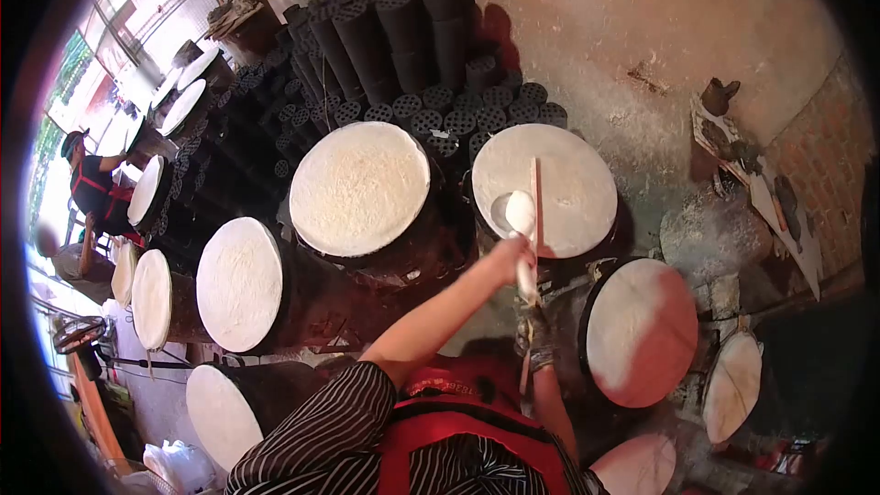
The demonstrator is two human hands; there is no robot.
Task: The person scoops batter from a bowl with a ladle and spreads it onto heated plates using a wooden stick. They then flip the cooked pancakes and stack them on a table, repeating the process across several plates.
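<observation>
Left hand is clenched around the white handle of a ladle, bowl of the ladle resting on the round cloth-covered steamer top straight ahead; right hand, gloved, grips a thin flat stick that lies across the same top beside the ladle. Risks, as a judgement: ladle tips and batter runs off the edge of the cloth; stick snags or tears the thin sheet; forearm hangs over steam and hot drums, so a scald is possible; crowded drums leave little room to swing. Surface: stretched white cloth, taut, slightly grainy. Room: more white-topped drums in rows to the left; stacked black coal briquettes against a stained plaster wall; brick wall on the right; another person works far left by the window.
</observation>
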